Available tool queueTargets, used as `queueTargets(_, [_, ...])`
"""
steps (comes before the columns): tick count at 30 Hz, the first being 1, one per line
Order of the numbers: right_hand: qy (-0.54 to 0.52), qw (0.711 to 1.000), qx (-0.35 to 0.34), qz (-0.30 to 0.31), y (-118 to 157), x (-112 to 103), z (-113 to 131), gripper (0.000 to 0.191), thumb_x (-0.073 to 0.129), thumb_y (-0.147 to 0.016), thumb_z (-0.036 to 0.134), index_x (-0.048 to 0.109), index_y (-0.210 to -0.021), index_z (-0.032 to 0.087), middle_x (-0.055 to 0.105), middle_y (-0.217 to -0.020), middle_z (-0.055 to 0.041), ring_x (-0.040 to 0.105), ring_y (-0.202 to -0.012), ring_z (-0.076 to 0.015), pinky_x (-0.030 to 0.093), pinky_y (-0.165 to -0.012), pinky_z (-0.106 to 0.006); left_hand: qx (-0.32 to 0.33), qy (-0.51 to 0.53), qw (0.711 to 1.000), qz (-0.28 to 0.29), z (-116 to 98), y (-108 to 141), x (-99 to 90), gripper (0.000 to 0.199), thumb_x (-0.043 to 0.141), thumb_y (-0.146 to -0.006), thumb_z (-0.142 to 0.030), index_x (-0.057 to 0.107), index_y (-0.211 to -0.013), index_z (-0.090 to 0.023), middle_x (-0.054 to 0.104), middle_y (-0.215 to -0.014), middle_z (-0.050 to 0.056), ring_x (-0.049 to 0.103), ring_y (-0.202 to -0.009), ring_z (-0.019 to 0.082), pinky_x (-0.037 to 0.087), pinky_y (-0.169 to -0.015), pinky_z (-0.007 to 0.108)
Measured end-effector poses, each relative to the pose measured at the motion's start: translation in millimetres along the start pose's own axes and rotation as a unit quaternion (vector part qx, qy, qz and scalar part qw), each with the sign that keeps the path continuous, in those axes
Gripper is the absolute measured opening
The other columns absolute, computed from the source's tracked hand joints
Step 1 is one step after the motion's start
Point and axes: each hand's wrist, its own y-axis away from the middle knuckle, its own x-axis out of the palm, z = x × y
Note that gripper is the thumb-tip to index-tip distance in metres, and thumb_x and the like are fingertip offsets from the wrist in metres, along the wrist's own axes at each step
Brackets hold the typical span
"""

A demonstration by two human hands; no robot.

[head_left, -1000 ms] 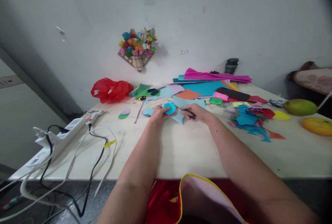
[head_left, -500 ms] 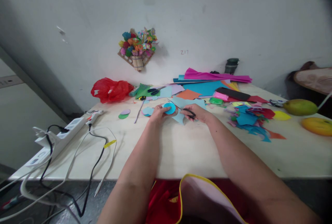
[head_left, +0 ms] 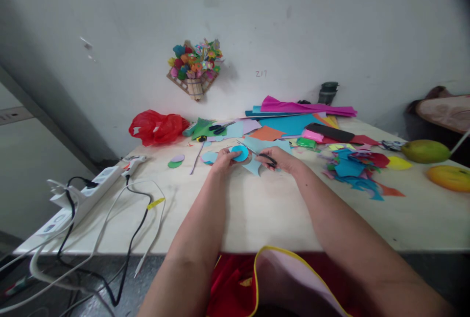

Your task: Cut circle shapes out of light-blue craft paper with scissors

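Near the middle of the table, my left hand (head_left: 224, 161) pinches a round blue paper disc (head_left: 240, 153), with the thumb on top of it. My right hand (head_left: 279, 159) is closed around the black handles of a pair of scissors (head_left: 267, 158). The scissor blades point up and left, just beside the disc. A light blue paper piece (head_left: 252, 166) with a curved cut edge is under and between the hands. Left of my left hand lie light blue rounds (head_left: 209, 157), and farther left overlapping lilac and green rounds (head_left: 176, 161).
A red plastic bag (head_left: 157, 127) and dark scissors (head_left: 219, 129) lie at the back. Coloured sheets (head_left: 290, 124) and a black phone-like object (head_left: 329, 132) are behind my right hand. Paper scraps (head_left: 348, 165) and mangoes (head_left: 426, 151) sit right. A power strip (head_left: 86, 198) with cables stands left.
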Motion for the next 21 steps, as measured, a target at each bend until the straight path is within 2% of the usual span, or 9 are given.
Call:
queueTargets(11, [0.001,1.0,-0.001,-0.007,-0.7,0.8,-0.2,0.036,0.078,-0.07,0.043,0.055,-0.057,0.019,0.053,-0.046,0.0015,0.039,-0.038,-0.0074,0.027,-0.037,-0.024,0.007,-0.001,1.0,-0.017,0.6,-0.3,-0.3,0.036,0.092,-0.047,-0.031,0.067,-0.067,-0.013,0.069,-0.067,0.007,0.066,-0.063,0.02,0.058,-0.073,0.038])
queueTargets(18, [0.002,1.0,0.001,-0.007,-3.1,2.9,-2.3,0.04,0.079,-0.069,0.045,0.051,-0.057,0.02,0.052,-0.047,0.002,0.038,-0.038,-0.007,0.028,-0.038,-0.024,0.018,0.0,1.0,-0.018,0.6,-0.4,-1.0,0.025,0.085,-0.063,-0.026,0.069,-0.078,-0.014,0.073,-0.077,0.008,0.069,-0.074,0.023,0.056,-0.087,0.043])
queueTargets(21, [-0.008,1.0,0.002,-0.007,-4.2,4.1,-3.2,0.041,0.079,-0.069,0.046,0.05,-0.057,0.02,0.051,-0.047,0.0025,0.038,-0.038,-0.0068,0.028,-0.037,-0.023,0.023,0.003,0.999,-0.026,1.9,-1.7,-2.0,0.027,0.086,-0.06,-0.028,0.07,-0.078,-0.014,0.074,-0.077,0.007,0.07,-0.075,0.024,0.056,-0.088,0.043])
